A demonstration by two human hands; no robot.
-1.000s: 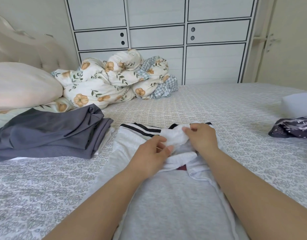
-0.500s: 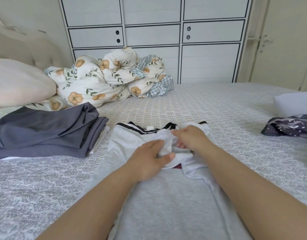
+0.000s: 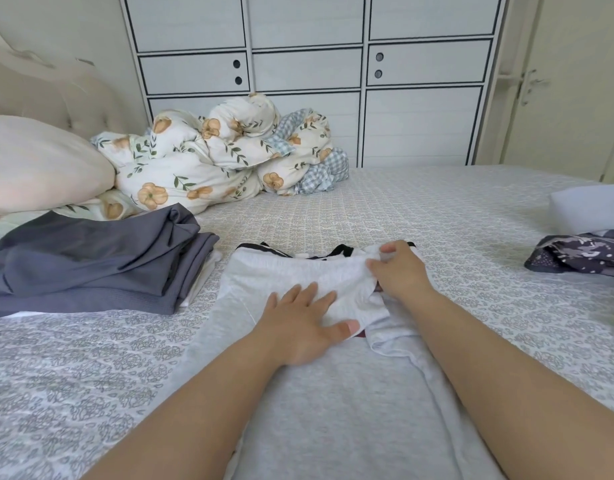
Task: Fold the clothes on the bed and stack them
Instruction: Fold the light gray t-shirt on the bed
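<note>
While your right hand (image 3: pixel 399 271) pinches the folded-over edge of the light grey T-shirt (image 3: pixel 319 403), thumb and fingers curled onto the cloth near its black-trimmed collar (image 3: pixel 342 251), your left hand (image 3: pixel 303 325) lies flat on the folded flap, fingers straight and spread, pressing it down. Grip: right closed on shirt cloth; left open, palm down.

Shirt lies lengthwise on the bed (image 3: pixel 471 223), collar end away from you, body running toward you between your forearms. A small dark red patch shows just under the flap, between your hands.

Bed surface: pale grey quilted cover, repeating leaf-like print, lying mostly smooth.

Left of the shirt, just beside it: stack of folded clothes (image 3: pixel 90 265), dark grey on top, a white edge showing beneath. Beyond that, a plain cream pillow (image 3: pixel 38 168) against a tufted beige headboard (image 3: pixel 52 88).

Far side of bed, centre-left: bunched floral duvet (image 3: pixel 212 157), orange flowers on white, blue gingham lining showing at its right end.

Right edge of view: crumpled dark patterned garment (image 3: pixel 579 254), well apart from the shirt, with a pale folded item (image 3: pixel 589 209) touching it from behind.

Room: white panelled wardrobe (image 3: pixel 309 71) with dark outlines and round finger holes runs behind the bed. Cream door (image 3: pixel 575 81) with a lever handle stands at its right.
</note>
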